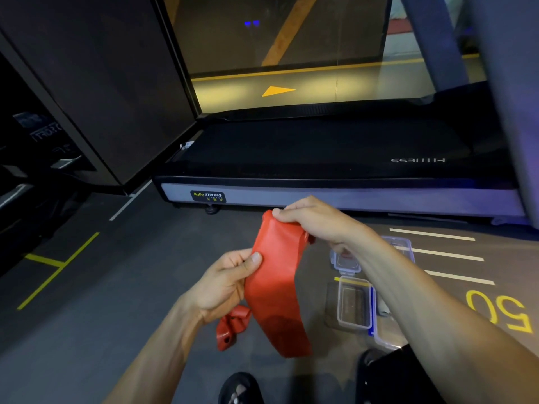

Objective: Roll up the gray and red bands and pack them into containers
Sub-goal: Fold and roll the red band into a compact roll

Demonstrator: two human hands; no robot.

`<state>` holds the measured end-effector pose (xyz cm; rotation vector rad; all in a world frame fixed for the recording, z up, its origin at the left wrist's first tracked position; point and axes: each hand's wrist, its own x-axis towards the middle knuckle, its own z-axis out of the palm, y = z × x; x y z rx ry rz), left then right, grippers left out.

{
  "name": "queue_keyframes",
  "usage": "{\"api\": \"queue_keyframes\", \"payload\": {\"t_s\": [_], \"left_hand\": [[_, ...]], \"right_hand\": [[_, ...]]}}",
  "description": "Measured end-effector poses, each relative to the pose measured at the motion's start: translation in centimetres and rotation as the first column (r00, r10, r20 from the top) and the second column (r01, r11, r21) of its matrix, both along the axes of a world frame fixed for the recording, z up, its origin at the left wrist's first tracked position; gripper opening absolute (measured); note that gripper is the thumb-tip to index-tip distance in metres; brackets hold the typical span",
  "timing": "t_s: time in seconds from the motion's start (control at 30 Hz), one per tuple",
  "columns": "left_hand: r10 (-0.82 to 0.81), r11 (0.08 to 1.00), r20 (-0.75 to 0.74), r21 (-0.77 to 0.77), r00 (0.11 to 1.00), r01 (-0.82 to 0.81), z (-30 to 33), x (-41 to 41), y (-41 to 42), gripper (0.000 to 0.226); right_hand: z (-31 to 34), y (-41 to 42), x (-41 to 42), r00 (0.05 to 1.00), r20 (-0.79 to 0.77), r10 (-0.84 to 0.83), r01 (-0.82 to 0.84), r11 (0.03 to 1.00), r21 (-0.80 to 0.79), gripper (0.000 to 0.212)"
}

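Observation:
A wide red band (275,284) hangs between my hands above the floor. My right hand (316,220) pinches its upper end. Lower down, my left hand (227,282) grips its left edge with the thumb on top. The band's loose lower part curves down, and a crumpled end (232,326) sticks out below my left wrist. Two clear plastic containers lie on the floor to the right: an open one (354,304) near my right forearm and a second one (347,262) behind it, partly hidden by the arm. No gray band shows clearly.
A black treadmill (320,158) runs across the floor just ahead. A dark panel (96,91) stands at the left. Yellow and white lines and the yellow number 50 (498,310) mark the floor. My shoes (240,387) show at the bottom.

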<state>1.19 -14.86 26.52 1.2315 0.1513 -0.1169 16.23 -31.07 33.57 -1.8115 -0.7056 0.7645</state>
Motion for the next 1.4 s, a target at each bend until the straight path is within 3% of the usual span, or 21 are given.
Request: {"api": "queue_keyframes", "payload": {"t_s": [0.1,0.23,0.37,0.53,0.63,0.73,0.83,1.1,1.27,1.4], "left_hand": [[-0.027,1.0,-0.02,0.014,0.999,0.027,0.3,-0.2,0.5,0.044],[-0.067,0.996,-0.014,0.054,0.998,0.068,0.3,-0.3,1.0,0.053],[-0.094,0.992,-0.028,0.079,0.995,0.096,0.1,-0.2,1.1,0.047],[-0.11,0.99,-0.037,0.083,0.993,0.112,0.1,-0.2,1.1,0.042],[-0.1,0.99,-0.029,0.094,0.995,0.103,0.1,-0.2,1.3,0.043],[-0.115,0.987,-0.028,0.109,0.993,0.117,-0.1,-0.1,1.6,0.043],[-0.123,0.987,-0.042,0.103,0.992,0.126,-0.2,0.0,1.7,0.042],[-0.155,0.984,-0.034,0.084,0.987,0.157,-0.2,0.2,1.7,0.047],[-0.154,0.985,-0.039,0.076,0.987,0.156,0.0,0.3,1.8,0.036],[-0.132,0.986,-0.035,0.094,0.991,0.134,-0.2,0.4,2.0,0.039]], "right_hand": [[-0.2,-0.2,-0.5,0.987,-0.158,0.04,-0.039,0.999,0.004,0.039],[-1.0,-0.2,-1.0,0.919,-0.391,0.05,-0.049,0.999,0.011,0.032],[-1.7,-0.4,-1.2,0.879,-0.474,0.044,-0.039,0.999,0.019,0.03],[-3.0,0.4,-1.9,0.869,-0.494,-0.029,0.051,0.998,0.031,0.034],[-3.1,0.5,-2.1,0.882,-0.467,0.057,-0.034,0.998,0.058,0.04],[-3.3,0.3,-1.9,0.923,-0.369,0.107,-0.101,0.994,0.033,0.023],[-3.6,0.2,-1.5,0.944,-0.32,0.078,-0.08,0.997,0.007,0.021],[-3.0,-0.5,-1.3,0.97,-0.195,0.146,-0.153,0.988,-0.023,0.034],[-3.4,-0.3,-1.5,0.965,-0.225,0.138,-0.152,0.987,-0.045,0.058],[-3.3,-0.4,-1.7,0.952,-0.257,0.165,-0.168,0.986,0.011,0.052]]}}
